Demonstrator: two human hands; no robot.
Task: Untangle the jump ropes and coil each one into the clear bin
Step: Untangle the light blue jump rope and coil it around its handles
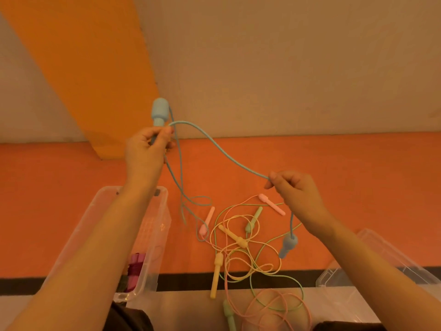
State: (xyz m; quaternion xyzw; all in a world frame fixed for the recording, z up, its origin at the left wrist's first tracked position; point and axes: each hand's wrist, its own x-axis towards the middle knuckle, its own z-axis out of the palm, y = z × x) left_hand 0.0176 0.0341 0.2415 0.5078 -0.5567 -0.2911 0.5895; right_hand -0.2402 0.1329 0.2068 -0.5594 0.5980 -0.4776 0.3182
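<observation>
now blue rope slung between both grips, handle dangling below right hand

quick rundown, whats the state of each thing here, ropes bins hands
left hand: raised, grips one blue handle
right hand: pinches the blue rope partway along
second blue handle: hangs below the right hand
pink, green and yellow ropes: tangled together on the orange floor
clear bin: open, on the left, something pink inside
second clear container: at the right edge, contents hidden
</observation>
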